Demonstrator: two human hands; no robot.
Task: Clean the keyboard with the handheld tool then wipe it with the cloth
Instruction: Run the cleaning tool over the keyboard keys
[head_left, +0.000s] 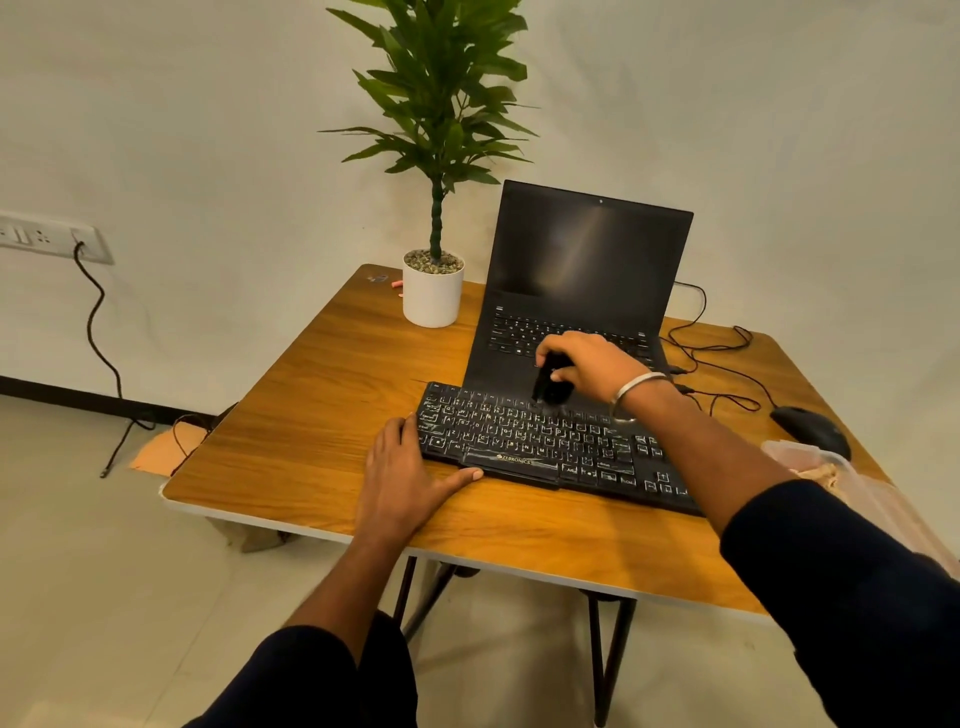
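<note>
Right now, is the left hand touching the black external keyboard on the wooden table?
Touching. The head view shows the left hand resting on the black keyboard's left end, thumb along its front edge.

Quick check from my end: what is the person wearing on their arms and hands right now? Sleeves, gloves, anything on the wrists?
Both hands are bare, no gloves. Each arm has a dark navy sleeve pushed up so the forearm shows. The right hand has a thin silver bangle at the wrist. The left hand shows no rings, watch or band.
</note>
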